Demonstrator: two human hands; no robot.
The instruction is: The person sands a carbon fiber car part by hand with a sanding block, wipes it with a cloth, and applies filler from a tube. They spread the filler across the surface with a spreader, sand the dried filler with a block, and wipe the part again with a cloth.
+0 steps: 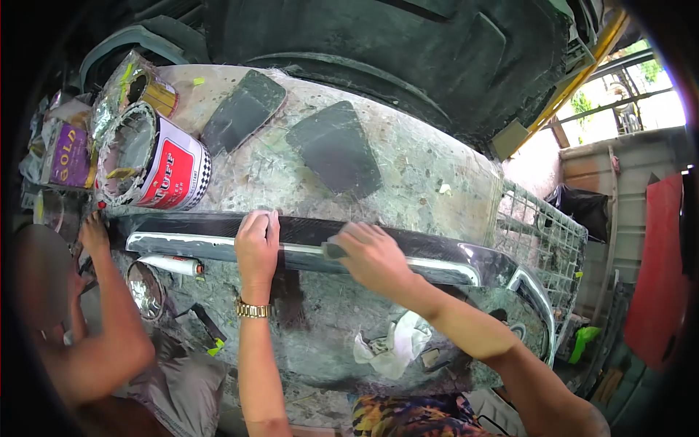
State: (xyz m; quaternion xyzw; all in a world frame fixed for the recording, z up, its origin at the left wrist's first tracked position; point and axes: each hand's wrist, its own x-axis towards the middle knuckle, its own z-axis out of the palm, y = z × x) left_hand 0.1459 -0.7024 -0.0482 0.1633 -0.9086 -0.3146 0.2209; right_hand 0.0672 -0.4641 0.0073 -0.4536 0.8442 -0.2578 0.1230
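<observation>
Forearms [258,364], hands [257,237] at dark trim [302,231]; tin [175,164] "TUFF", box [70,154] "GOLD".

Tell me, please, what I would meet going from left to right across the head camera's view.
Purple box marked GOLD → can with a red and white label → person's left hand → person's right hand → wire grid → red panel.

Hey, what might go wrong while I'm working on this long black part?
The gold watch worn behind the left hand might scratch the long black part. The dark block in the right hand may bite unevenly into the white strip. The open tin beside the part could tip if bumped.
</observation>
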